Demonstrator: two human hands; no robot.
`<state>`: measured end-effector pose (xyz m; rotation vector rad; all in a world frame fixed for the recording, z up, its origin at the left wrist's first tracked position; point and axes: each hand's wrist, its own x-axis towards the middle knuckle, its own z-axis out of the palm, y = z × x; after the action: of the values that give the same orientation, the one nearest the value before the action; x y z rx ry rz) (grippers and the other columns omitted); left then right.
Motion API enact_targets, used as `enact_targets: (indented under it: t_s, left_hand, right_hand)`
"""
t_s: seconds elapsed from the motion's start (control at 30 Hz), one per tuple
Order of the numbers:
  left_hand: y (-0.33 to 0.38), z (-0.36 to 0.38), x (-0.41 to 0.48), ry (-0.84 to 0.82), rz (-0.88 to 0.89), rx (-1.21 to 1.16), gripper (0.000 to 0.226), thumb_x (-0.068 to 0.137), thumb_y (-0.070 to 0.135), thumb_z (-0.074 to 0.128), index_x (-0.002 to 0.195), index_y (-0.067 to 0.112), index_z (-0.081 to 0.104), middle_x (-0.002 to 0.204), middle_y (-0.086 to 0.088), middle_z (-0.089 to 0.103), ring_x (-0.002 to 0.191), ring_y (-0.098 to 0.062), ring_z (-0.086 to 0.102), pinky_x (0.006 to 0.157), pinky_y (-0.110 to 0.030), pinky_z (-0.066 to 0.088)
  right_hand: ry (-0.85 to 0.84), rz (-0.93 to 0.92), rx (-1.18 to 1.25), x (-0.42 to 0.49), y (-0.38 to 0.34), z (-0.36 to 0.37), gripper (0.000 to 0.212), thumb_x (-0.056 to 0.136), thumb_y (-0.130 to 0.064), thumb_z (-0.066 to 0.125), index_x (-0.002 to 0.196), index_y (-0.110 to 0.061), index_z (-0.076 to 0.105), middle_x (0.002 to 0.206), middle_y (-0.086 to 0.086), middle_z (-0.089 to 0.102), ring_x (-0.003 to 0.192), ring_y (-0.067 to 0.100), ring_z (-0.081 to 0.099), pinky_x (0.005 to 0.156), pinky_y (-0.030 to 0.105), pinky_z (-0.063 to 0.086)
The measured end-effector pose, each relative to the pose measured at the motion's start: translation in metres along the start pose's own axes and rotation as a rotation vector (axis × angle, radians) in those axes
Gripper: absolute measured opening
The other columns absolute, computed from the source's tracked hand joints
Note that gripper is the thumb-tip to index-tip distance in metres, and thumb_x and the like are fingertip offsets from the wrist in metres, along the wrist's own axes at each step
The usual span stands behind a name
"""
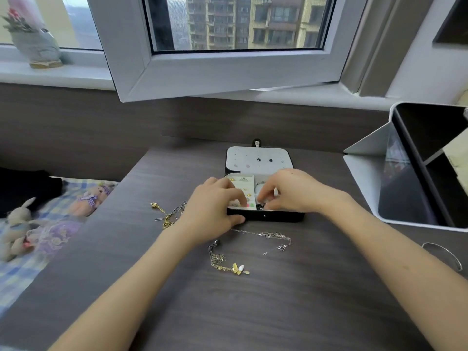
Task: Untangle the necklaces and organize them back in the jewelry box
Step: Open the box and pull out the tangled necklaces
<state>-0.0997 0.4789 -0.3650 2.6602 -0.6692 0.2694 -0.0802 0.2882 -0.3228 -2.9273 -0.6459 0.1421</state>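
The black jewelry box (278,217) lies open on the dark wood desk, its white lid (255,158) folded back. My left hand (215,206) grips the box's front left corner, fingers over the compartments and thumb on the front wall. My right hand (293,191) curls into the right front compartment and pinches a small dark jewelry piece (260,206). On the desk lie a gold chain (164,216) to the left, a silver chain (266,235) in front of the box, and a gold butterfly necklace (228,264) nearer me.
A silver bangle (443,254) lies at the right edge of the desk. A propped tablet in a white case (417,173) stands at the right. An open window sash (228,72) hangs over the back of the desk. Plush toys (91,198) lie on the bed at the left.
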Motion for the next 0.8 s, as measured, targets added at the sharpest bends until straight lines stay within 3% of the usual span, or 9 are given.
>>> enact_targets:
  t_s: [0.07, 0.13, 0.37, 0.43, 0.57, 0.73, 0.8]
  left_hand:
    - [0.000, 0.004, 0.002, 0.027, 0.005, 0.012, 0.025, 0.078, 0.031, 0.074, 0.101, 0.024, 0.067, 0.109, 0.004, 0.057, 0.101, -0.021, 0.046, 0.081, -0.029, 0.035]
    - [-0.002, 0.008, 0.002, 0.056, 0.018, -0.015, 0.026, 0.076, 0.028, 0.076, 0.098, 0.018, 0.065, 0.104, 0.001, 0.058, 0.098, -0.023, 0.049, 0.077, -0.030, 0.034]
    - [-0.008, 0.015, 0.001, 0.114, 0.028, -0.069, 0.023, 0.077, 0.023, 0.076, 0.087, 0.010, 0.059, 0.097, -0.002, 0.056, 0.093, -0.023, 0.048, 0.074, -0.035, 0.041]
    - [-0.009, 0.017, 0.005, 0.133, 0.027, -0.068, 0.022, 0.077, 0.020, 0.076, 0.086, 0.009, 0.060, 0.096, -0.004, 0.057, 0.093, -0.025, 0.049, 0.074, -0.035, 0.041]
    - [-0.011, 0.019, 0.017, 0.140, 0.027, -0.045, 0.021, 0.078, 0.020, 0.075, 0.086, 0.008, 0.060, 0.095, -0.006, 0.057, 0.092, -0.027, 0.049, 0.071, -0.034, 0.039]
    - [-0.013, 0.020, 0.030, 0.128, 0.002, -0.008, 0.020, 0.081, 0.018, 0.072, 0.089, 0.006, 0.059, 0.099, -0.007, 0.057, 0.095, -0.027, 0.048, 0.071, -0.034, 0.036]
    - [-0.016, 0.018, 0.033, 0.126, -0.023, -0.006, 0.019, 0.081, 0.018, 0.071, 0.089, 0.006, 0.059, 0.098, -0.007, 0.057, 0.095, -0.027, 0.049, 0.074, -0.036, 0.039]
  right_hand:
    - [-0.033, -0.037, -0.177, 0.004, -0.005, -0.002, 0.021, 0.085, -0.032, 0.063, 0.105, -0.037, 0.069, 0.078, -0.016, 0.054, 0.085, 0.010, 0.051, 0.071, 0.024, 0.038]
    - [-0.024, -0.082, -0.321, 0.007, -0.009, -0.001, 0.020, 0.087, -0.033, 0.060, 0.105, -0.039, 0.067, 0.081, -0.013, 0.050, 0.091, 0.014, 0.055, 0.069, 0.024, 0.034]
    - [-0.014, -0.147, -0.473, 0.018, -0.005, 0.008, 0.015, 0.090, -0.017, 0.052, 0.099, -0.020, 0.064, 0.102, 0.000, 0.061, 0.103, 0.023, 0.052, 0.073, 0.030, 0.040]
    - [0.012, -0.113, -0.370, 0.017, 0.003, 0.010, 0.012, 0.092, -0.023, 0.053, 0.098, -0.019, 0.062, 0.104, 0.001, 0.060, 0.104, 0.022, 0.048, 0.073, 0.030, 0.037]
    - [0.121, 0.040, 0.137, 0.010, 0.018, 0.004, 0.014, 0.084, -0.027, 0.068, 0.085, -0.014, 0.064, 0.094, 0.002, 0.066, 0.092, 0.020, 0.056, 0.081, 0.033, 0.045]
    - [0.234, 0.112, 0.465, 0.009, 0.028, 0.002, 0.010, 0.082, -0.017, 0.071, 0.081, -0.015, 0.061, 0.077, -0.003, 0.064, 0.072, 0.012, 0.058, 0.068, 0.023, 0.045]
    - [0.268, 0.118, 0.639, 0.008, 0.029, -0.002, 0.009, 0.085, -0.010, 0.067, 0.081, -0.012, 0.059, 0.071, 0.000, 0.067, 0.061, 0.007, 0.057, 0.064, 0.025, 0.048]
